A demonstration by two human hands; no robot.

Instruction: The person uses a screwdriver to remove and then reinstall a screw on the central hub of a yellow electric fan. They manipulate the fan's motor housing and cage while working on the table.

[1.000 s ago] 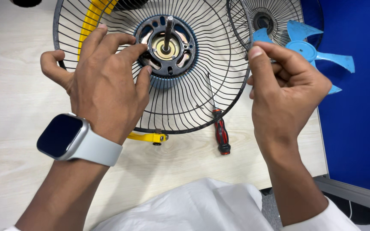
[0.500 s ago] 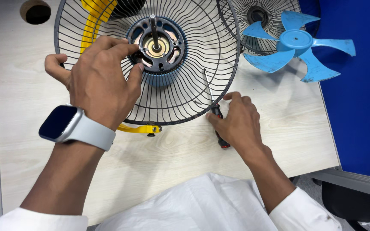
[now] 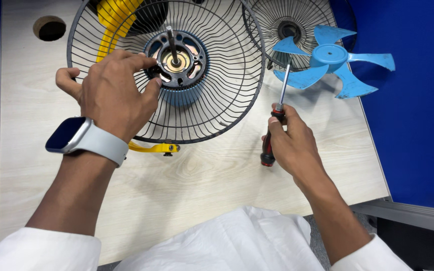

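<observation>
My left hand [image 3: 114,93] rests on the black wire rear fan guard [image 3: 227,70], its fingertips on the black round hub [image 3: 197,52] around the metal motor shaft [image 3: 172,42]. A smartwatch sits on that wrist. My right hand [image 3: 292,143] is shut on a screwdriver [image 3: 277,118] with a red and black handle, lifted off the table, its thin shaft pointing up towards the blue fan blade [image 3: 330,57]. The blue motor housing [image 3: 184,95] shows through the wires below the hub.
A second black wire guard [image 3: 277,20] lies at the back under the blue blade. The yellow fan stand [image 3: 114,22] shows behind the guard, and a yellow part [image 3: 156,148] sticks out below it. The wooden table [image 3: 202,175] has a round hole [image 3: 49,28] at its far left.
My right hand came down from near the blue blade to the screwdriver on the table, gripped it and lifted it. My left hand stayed on the hub.
</observation>
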